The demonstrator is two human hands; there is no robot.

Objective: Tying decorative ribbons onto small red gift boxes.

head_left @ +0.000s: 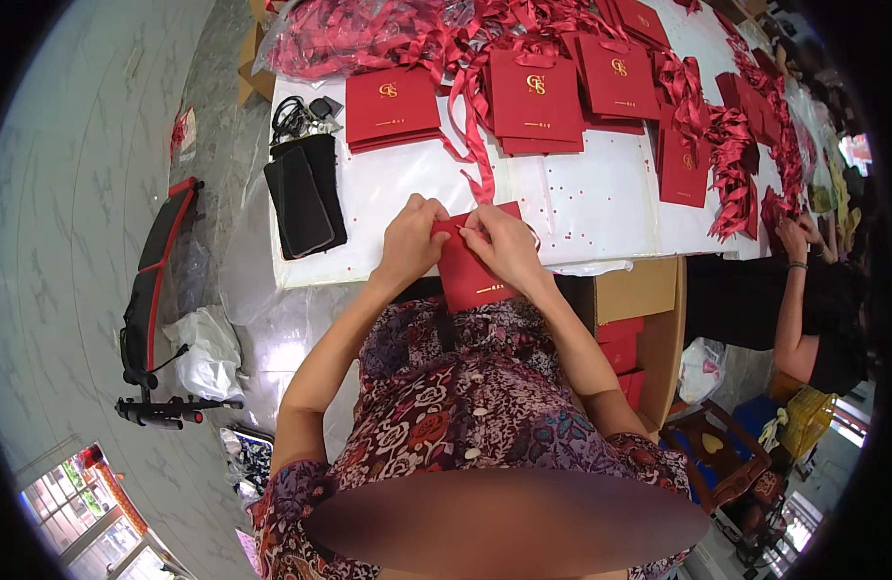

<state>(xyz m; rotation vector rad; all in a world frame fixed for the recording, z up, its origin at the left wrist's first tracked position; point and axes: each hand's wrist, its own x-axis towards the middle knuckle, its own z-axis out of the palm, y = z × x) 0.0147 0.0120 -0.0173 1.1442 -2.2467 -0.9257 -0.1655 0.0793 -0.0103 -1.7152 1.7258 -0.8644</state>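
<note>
A small red paper bag (465, 282) with gold print hangs at the table's front edge, close to my body. My left hand (410, 240) has its fingers curled at the bag's upper left side. Over the bag's upper part lies my right hand (507, 247), thumb and fingers pinched together near the left hand's fingertips. What is pinched between the fingertips is too small to make out. A loop of ribbon shows beside the right hand. Just beyond the hands, a loose red ribbon (481, 159) trails down from the pile.
Stacks of red bags (393, 101) and heaped red ribbons (349, 39) cover the white table's far side (600, 179). A black phone (306, 203) lies at left. Under the table stands a cardboard box (639, 293) holding red items. At right, another person's hands (799, 235) handle red ribbon.
</note>
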